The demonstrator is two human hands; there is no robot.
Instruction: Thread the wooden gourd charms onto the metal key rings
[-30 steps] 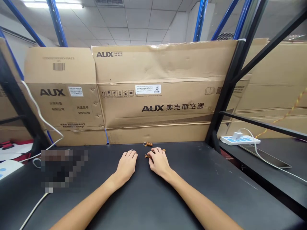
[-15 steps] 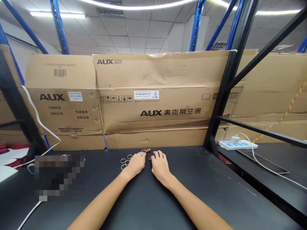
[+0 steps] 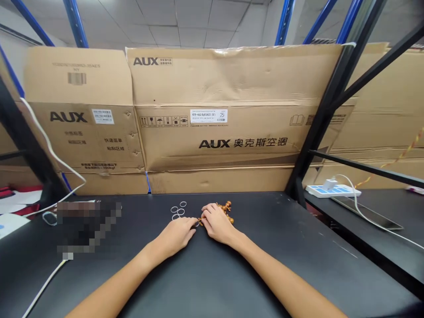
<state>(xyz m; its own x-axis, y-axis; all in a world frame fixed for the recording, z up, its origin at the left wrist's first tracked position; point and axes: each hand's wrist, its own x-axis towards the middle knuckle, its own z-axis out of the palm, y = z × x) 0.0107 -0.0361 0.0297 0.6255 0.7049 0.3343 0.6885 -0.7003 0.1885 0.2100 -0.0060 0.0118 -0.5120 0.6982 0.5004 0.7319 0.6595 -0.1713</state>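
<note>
Both my hands lie on the black tabletop (image 3: 265, 260), near its far edge, and their fingertips nearly meet. My right hand (image 3: 217, 224) is curled over one end of a string of small brown-orange beads (image 3: 225, 212), and the rest of the string lies bunched beyond it. My left hand (image 3: 175, 235) points right, with its fingertips next to the bead end and a small ring (image 3: 197, 224). Several thin translucent rings (image 3: 178, 210) lie flat on the table, just beyond my left hand and not touching it.
Large AUX cardboard boxes (image 3: 218, 115) stand along the table's far edge between black and blue shelf uprights. A pixelated patch (image 3: 88, 229) covers part of the table at left, beside a white cable (image 3: 49, 150). A white power strip (image 3: 333, 191) sits on a lower black shelf at right.
My hands have drawn closer, and my left hand has turned inward toward the beads. The bead string now shows more fully beyond my right hand. The view has tilted slightly downward.
</note>
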